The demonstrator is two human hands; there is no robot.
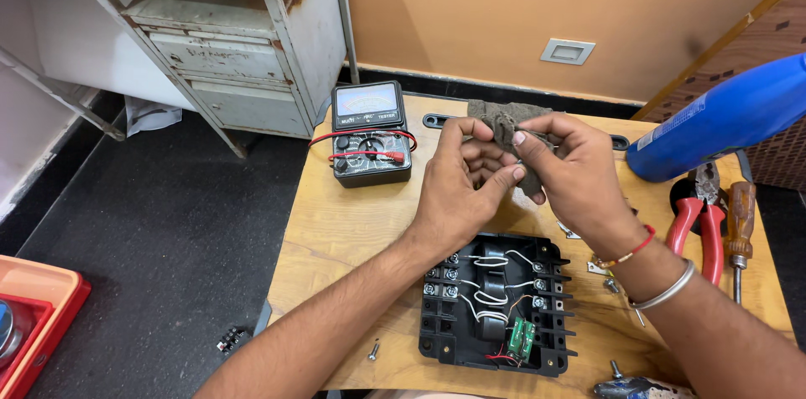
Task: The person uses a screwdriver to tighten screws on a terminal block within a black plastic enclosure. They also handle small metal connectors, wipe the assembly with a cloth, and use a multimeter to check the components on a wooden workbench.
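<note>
a grey cloth (pixel 504 126) is held up over the far middle of the wooden board (pixel 336 231), between both hands. the left hand (pixel 462 185) is curled, with its fingertips pinched on the lower part of the cloth; the right hand (pixel 571 168) is pinched on the cloth's right edge with thumb and forefinger. something small seems to be wrapped inside, but what it is cannot be told. the cloth is bunched, with its long axis roughly from far to near, the loose end hanging toward the near side.

progress, as judged: the black casing (pixel 495 302) lies open on the near part of the board, its wires and small green board exposed, so the opening is done; loose screws (pixel 374 351) lie at the near edge, so closing is left. wiping looks in hand.

a meter (pixel 371 135) sits at far left. red pliers (pixel 701 214) and a screwdriver (pixel 740 227) lie at right, near a blue tool (pixel 722 118).
</note>
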